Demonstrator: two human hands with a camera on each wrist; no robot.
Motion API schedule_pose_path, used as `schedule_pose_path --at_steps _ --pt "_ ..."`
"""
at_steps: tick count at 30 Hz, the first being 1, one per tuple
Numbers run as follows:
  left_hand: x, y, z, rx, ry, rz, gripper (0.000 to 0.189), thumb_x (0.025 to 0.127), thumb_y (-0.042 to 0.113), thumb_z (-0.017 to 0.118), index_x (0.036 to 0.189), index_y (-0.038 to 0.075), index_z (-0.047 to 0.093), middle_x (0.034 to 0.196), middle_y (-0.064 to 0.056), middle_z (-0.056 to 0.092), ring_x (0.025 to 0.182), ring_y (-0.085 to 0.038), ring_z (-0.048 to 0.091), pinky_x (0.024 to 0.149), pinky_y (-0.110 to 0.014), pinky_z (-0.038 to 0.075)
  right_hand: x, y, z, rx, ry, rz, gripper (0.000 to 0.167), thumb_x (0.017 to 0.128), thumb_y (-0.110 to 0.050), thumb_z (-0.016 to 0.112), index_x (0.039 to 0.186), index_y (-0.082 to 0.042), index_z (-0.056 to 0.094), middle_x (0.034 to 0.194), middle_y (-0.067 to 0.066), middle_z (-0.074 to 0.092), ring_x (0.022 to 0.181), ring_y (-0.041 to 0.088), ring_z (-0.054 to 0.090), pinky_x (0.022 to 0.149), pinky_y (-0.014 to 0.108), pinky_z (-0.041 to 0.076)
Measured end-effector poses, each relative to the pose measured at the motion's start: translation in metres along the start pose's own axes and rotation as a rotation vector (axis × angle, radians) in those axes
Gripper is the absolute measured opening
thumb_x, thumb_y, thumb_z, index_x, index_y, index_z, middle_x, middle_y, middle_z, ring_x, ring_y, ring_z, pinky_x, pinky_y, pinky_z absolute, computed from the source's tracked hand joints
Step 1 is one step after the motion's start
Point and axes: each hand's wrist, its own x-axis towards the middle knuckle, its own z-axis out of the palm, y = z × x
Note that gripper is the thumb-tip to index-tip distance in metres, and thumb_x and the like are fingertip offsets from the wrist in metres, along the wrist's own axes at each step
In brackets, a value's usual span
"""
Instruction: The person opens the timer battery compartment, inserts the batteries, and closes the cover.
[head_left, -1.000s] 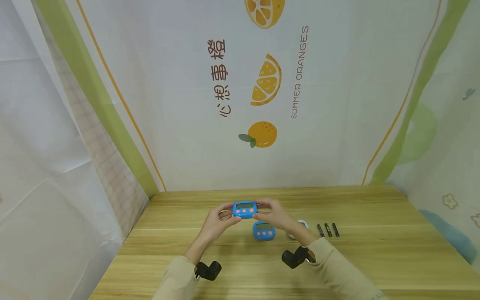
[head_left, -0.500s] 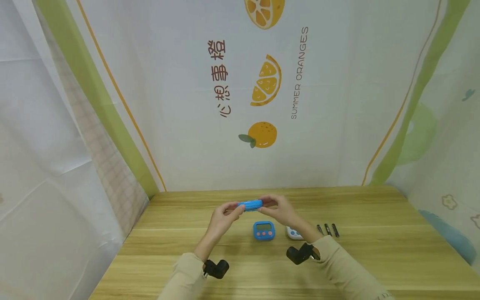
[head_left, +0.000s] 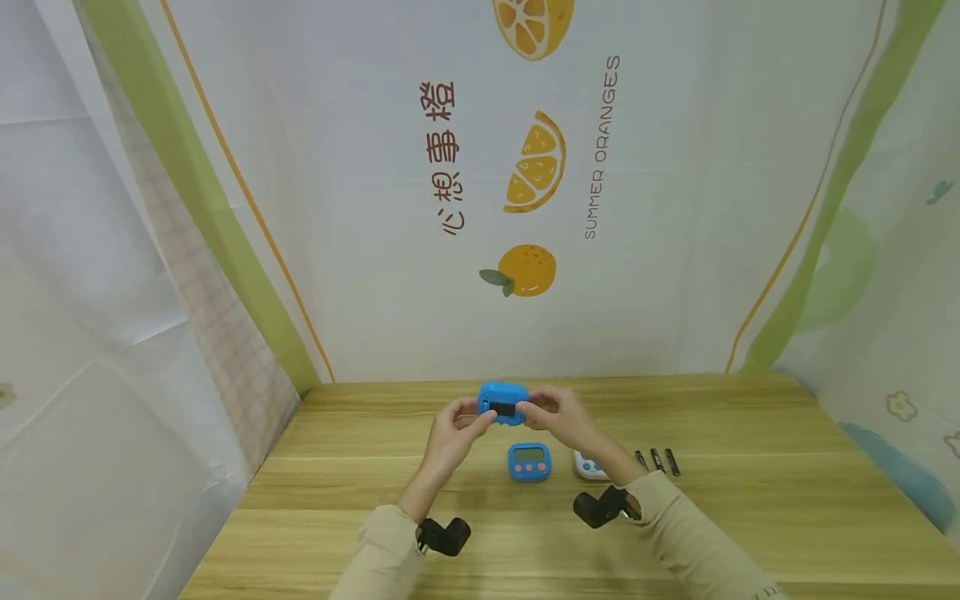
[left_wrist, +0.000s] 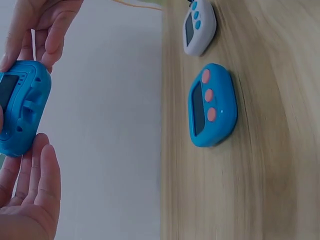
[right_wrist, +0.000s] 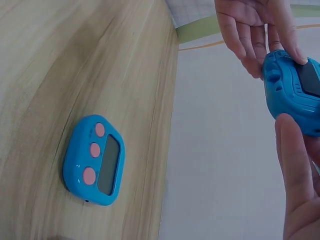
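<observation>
Both hands hold a blue digital timer (head_left: pixel 504 392) up above the table, its back turned to the head view with a dark rectangular panel showing. The left hand (head_left: pixel 450 437) pinches its left end, thumb on the back. At the other end the right hand (head_left: pixel 566 418) grips it with thumb and fingers. In the left wrist view the raised timer (left_wrist: pixel 31 107) shows its notched edge. A second blue timer (head_left: pixel 529 463) with pink buttons lies face up on the table below the hands.
A white timer (head_left: pixel 590 467) with blue buttons lies partly hidden under the right forearm. Right of it are three small dark batteries (head_left: pixel 657 460) in a row. The wooden table (head_left: pixel 750 500) meets a printed curtain (head_left: pixel 637 317) at its back edge.
The held timer has turned over from its screen side, through its edge, to its back. Both hands have shifted slightly right and keep hold of it. The white timer shows its buttons now.
</observation>
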Motion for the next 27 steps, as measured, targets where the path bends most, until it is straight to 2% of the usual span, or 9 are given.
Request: schedule_pose_path --at_steps 2,4,7,10,15,19,22,27 --pt "0.001 0.000 0.001 -0.023 0.009 -0.003 0.040 0.083 0.019 0.063 0.109 -0.008 0.052 0.101 -0.018 0.058 0.090 -0.026 0.059 0.076 -0.031 0.051 0.000 -0.001 0.001 0.025 0.014 0.024 0.030 0.087 -0.013 0.058 0.102 0.013 0.055 0.086 0.019 0.063 0.076 0.034 0.062 0.067 0.034 0.054" --pt "0.002 -0.001 0.003 -0.058 0.018 -0.014 0.039 0.083 0.018 0.063 0.111 -0.008 0.051 0.102 -0.018 0.058 0.091 -0.025 0.059 0.077 -0.031 0.051 0.001 0.003 0.002 0.041 0.022 0.038 0.032 0.086 -0.014 0.058 0.103 0.012 0.054 0.086 0.019 0.062 0.075 0.031 0.063 0.066 0.034 0.054" --pt "0.007 -0.011 0.004 -0.139 0.027 -0.025 0.042 0.083 0.019 0.064 0.113 -0.007 0.049 0.104 -0.016 0.057 0.092 -0.023 0.058 0.079 -0.032 0.050 0.003 0.014 0.004 0.057 0.021 0.041 0.033 0.086 -0.017 0.060 0.102 0.011 0.053 0.085 0.018 0.063 0.072 0.025 0.064 0.065 0.033 0.054" --pt "0.007 -0.012 0.005 -0.231 0.039 -0.037 0.043 0.082 0.016 0.064 0.115 -0.006 0.048 0.104 -0.016 0.056 0.094 -0.022 0.058 0.083 -0.035 0.048 0.002 0.018 0.007 0.068 0.002 0.021 0.031 0.086 -0.014 0.059 0.101 0.012 0.052 0.084 0.020 0.063 0.071 0.022 0.064 0.064 0.031 0.054" --pt "0.007 -0.012 0.007 -0.279 0.060 -0.031 0.040 0.082 0.014 0.065 0.112 -0.007 0.050 0.101 -0.015 0.056 0.089 -0.019 0.059 0.083 -0.037 0.048 0.001 0.020 0.007 0.042 -0.039 0.018 0.033 0.086 -0.011 0.058 0.106 0.013 0.050 0.088 0.025 0.062 0.076 0.027 0.064 0.068 0.035 0.053" --pt "0.006 -0.012 0.006 -0.252 0.052 -0.051 0.038 0.081 0.013 0.066 0.111 -0.005 0.053 0.100 -0.015 0.056 0.088 -0.019 0.059 0.080 -0.033 0.050 0.001 0.020 0.004 -0.044 -0.043 0.016 0.038 0.086 -0.012 0.059 0.114 0.010 0.049 0.097 0.024 0.061 0.086 0.031 0.061 0.072 0.035 0.053" --pt "0.005 -0.011 0.006 -0.197 0.016 -0.046 0.038 0.081 0.016 0.065 0.112 -0.004 0.055 0.102 -0.015 0.057 0.091 -0.020 0.058 0.079 -0.032 0.050 0.002 0.019 0.000 -0.075 -0.046 -0.009 0.042 0.085 -0.011 0.060 0.119 0.009 0.047 0.103 0.024 0.059 0.092 0.032 0.059 0.074 0.035 0.052" --pt "0.004 -0.006 0.007 -0.100 -0.047 -0.020 0.040 0.083 0.023 0.063 0.114 -0.001 0.056 0.104 -0.013 0.058 0.093 -0.022 0.056 0.079 -0.033 0.050 0.001 0.018 -0.001 -0.113 -0.076 -0.068 0.040 0.084 -0.012 0.061 0.119 0.005 0.049 0.102 0.019 0.061 0.090 0.026 0.060 0.074 0.028 0.051"
